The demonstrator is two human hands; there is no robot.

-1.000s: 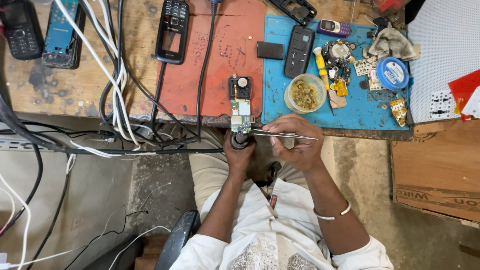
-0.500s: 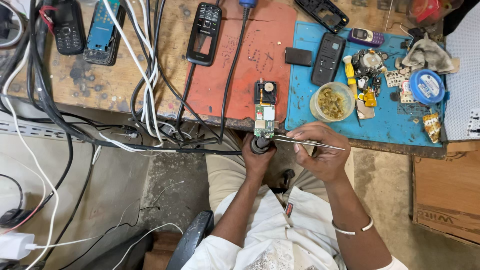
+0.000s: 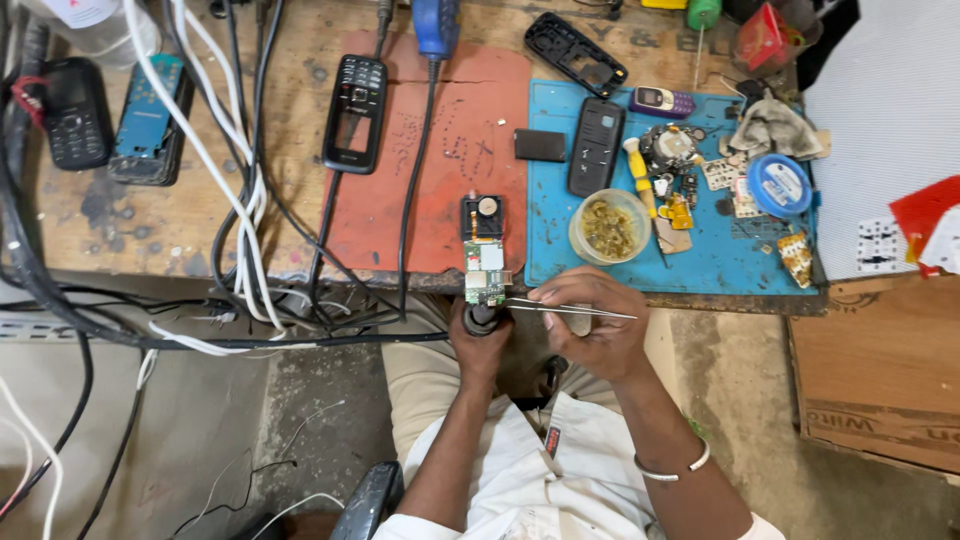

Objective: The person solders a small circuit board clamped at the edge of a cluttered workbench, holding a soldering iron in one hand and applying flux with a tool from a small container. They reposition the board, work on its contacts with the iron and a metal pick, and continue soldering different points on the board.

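Pinched between the thumb and fingers of the right hand (image 3: pixel 590 325), a pair of thin metal tweezers (image 3: pixel 570 309) lies almost level, its long axis running left to right, its points reaching left to the lower edge of a small green circuit board (image 3: pixel 485 271). The left hand (image 3: pixel 482 335) is closed around a dark cylindrical handle (image 3: pixel 481 318) just below that board, apparently some tool, though I cannot tell which kind. The board stands lengthwise, away from the person, at the near edge of the bench, straddling the seam between a red mat (image 3: pixel 440 170) on its left and a blue mat (image 3: pixel 720 250) on its right. So the board lies to the left of the tweezer grip and directly above the left fist, which is the nearer hand.

Right of the board sits a round clear tub (image 3: pixel 610 226) of yellowish bits, then a yellow-handled tool (image 3: pixel 637 170). Farther right is a round blue tin (image 3: pixel 780 185) with a pale label, and beyond it a red and white package (image 3: pixel 925 225). Above the board lie a black rectangular battery (image 3: pixel 540 145) and a dark phone (image 3: pixel 596 147). Left of the board, a black keypad phone (image 3: pixel 355 112) rests on the red mat among cables (image 3: pixel 240 200). A brown cardboard box (image 3: pixel 875 380) sits low to the right.
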